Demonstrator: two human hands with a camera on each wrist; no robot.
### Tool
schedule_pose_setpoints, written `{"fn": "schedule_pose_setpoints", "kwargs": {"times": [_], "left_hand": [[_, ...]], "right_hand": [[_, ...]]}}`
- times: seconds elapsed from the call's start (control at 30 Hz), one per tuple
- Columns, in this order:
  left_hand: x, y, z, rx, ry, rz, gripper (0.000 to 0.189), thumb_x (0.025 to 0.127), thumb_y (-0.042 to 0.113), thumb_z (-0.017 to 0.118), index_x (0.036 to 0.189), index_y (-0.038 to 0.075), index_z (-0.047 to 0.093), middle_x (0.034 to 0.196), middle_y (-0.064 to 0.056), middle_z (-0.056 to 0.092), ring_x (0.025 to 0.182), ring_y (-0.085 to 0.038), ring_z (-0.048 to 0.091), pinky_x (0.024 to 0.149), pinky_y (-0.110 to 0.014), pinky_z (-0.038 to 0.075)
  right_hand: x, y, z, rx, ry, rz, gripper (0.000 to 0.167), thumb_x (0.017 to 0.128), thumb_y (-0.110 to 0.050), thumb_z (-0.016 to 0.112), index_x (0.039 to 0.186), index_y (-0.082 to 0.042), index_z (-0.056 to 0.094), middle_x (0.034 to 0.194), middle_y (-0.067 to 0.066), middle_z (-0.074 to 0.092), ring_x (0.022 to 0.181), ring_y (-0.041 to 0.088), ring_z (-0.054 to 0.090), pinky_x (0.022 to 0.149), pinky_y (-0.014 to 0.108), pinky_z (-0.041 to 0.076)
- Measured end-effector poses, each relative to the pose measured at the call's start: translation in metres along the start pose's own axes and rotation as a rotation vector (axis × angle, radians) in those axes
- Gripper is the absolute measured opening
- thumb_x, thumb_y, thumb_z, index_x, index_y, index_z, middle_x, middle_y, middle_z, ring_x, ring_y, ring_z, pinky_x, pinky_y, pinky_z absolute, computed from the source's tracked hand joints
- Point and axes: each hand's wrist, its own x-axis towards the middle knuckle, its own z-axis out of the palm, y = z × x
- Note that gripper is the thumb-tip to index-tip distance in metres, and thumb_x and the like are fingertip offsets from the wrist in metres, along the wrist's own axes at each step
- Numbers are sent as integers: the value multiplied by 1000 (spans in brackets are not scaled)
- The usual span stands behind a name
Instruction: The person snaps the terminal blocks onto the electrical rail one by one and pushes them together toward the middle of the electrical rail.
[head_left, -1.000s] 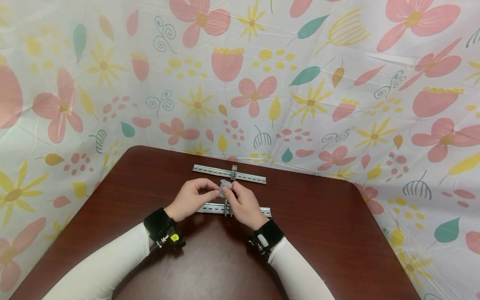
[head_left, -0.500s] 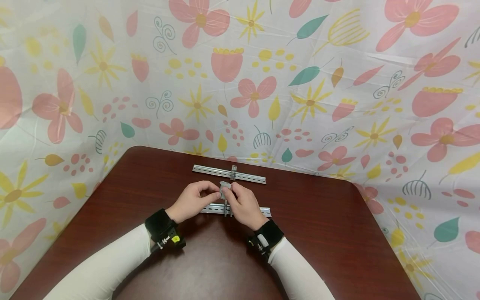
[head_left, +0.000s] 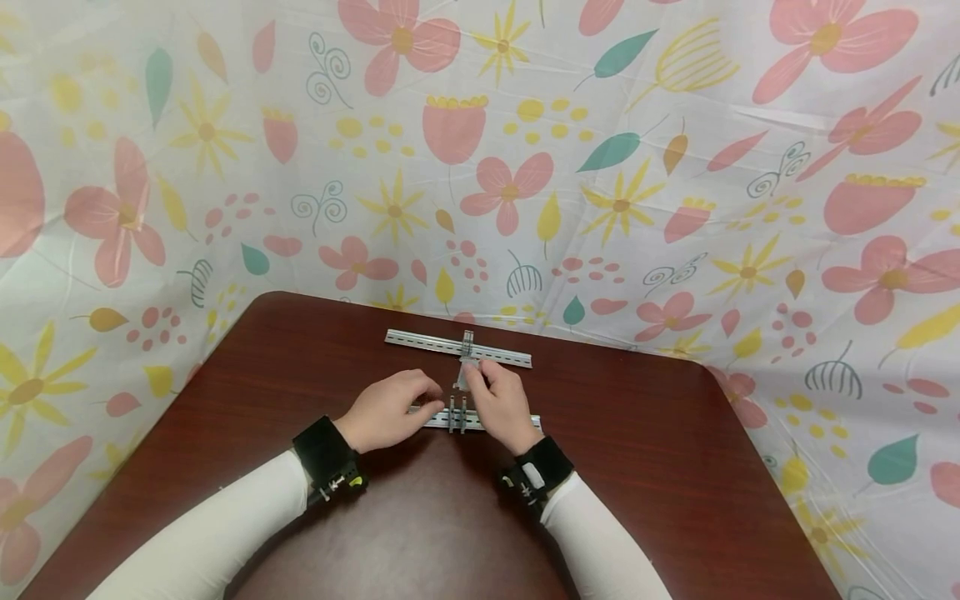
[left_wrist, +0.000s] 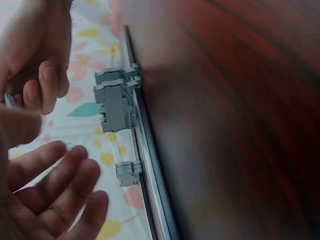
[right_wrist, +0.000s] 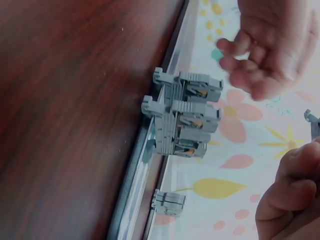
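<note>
My right hand (head_left: 504, 407) pinches a grey DIN-rail terminal block (head_left: 462, 377) between thumb and fingers, above the gap between two metal rails. In the right wrist view, a corner of that terminal block (right_wrist: 314, 124) sticks out past the fingertips. My left hand (head_left: 393, 410) holds nothing; its loosely bent fingers hover over the left part of the near DIN rail (head_left: 437, 417). Two grey terminal blocks (head_left: 457, 414) stand slightly apart on that rail, between my hands. The left wrist view shows these terminal blocks (left_wrist: 116, 102) upright on the rail, clear of my fingers.
A second slotted DIN rail (head_left: 420, 340) lies farther back, roughly parallel, with a small group of grey terminal blocks (head_left: 468, 344) near its middle. Both rails lie on a dark brown table (head_left: 637, 450). A flower-printed curtain (head_left: 600, 208) hangs behind the table and along its sides.
Both hands held the terminal block before; my left hand has let go and drawn slightly nearer. My right hand has shifted a little right, turning the block. The near rail's blocks now show.
</note>
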Motion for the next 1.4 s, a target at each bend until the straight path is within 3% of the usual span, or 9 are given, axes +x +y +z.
{"fn": "schedule_pose_setpoints", "kwargs": {"times": [0.1, 0.33, 0.6, 0.8, 1.13, 1.3, 1.4], "left_hand": [[-1, -1, 1, 76, -28, 33, 23, 106, 28, 79, 122, 12, 79, 116, -1, 74, 105, -20, 70, 86, -40, 61], [-1, -4, 2, 154, -67, 52, 27, 99, 28, 86, 120, 11, 82, 113, -2, 72, 106, -22, 66, 87, -42, 59], [-4, -6, 1, 241, -102, 50, 23, 98, 24, 87, 117, 12, 82, 112, -4, 73, 106, -25, 66, 87, -43, 58], [-4, -6, 1, 267, -129, 31, 18, 98, 20, 87, 114, 13, 83, 110, -4, 73, 105, -26, 65, 88, -43, 58], [-5, -7, 1, 274, -151, 20, 14, 97, 17, 87, 111, 14, 84, 108, -3, 72, 102, -25, 63, 84, -41, 57], [-6, -7, 0, 272, -151, 15, 14, 97, 12, 87, 111, 13, 84, 109, -3, 72, 104, -25, 63, 85, -41, 58], [-6, -8, 1, 265, -152, 9, 14, 97, 11, 87, 111, 13, 84, 110, -3, 72, 104, -25, 63, 84, -40, 58]], "right_hand": [[1, 2, -2, -11, 26, 17, 48, 120, -29, 55, 76, -17, 40, 65, -3, 32, 53, 16, 31, 57, 31, 25], [3, 7, -5, -67, 44, 28, 50, 120, -25, 52, 73, -18, 37, 64, -3, 28, 53, 15, 27, 58, 32, 22], [6, 13, -13, -69, 13, 135, 48, 120, -26, 52, 74, -16, 39, 65, -2, 29, 55, 19, 27, 61, 34, 23], [7, 16, -17, -107, -74, 232, 48, 118, -32, 52, 74, -13, 53, 60, 0, 39, 53, 21, 35, 58, 35, 29], [9, 18, -21, -179, -202, 320, 46, 117, -25, 51, 72, -16, 51, 61, 0, 40, 52, 20, 36, 59, 36, 30], [10, 20, -22, -208, -269, 355, 49, 117, -23, 50, 69, -17, 42, 60, -1, 36, 51, 19, 33, 59, 35, 28], [9, 22, -22, -212, -312, 397, 49, 117, -23, 50, 69, -18, 43, 58, 0, 39, 49, 20, 39, 57, 35, 32]]}}
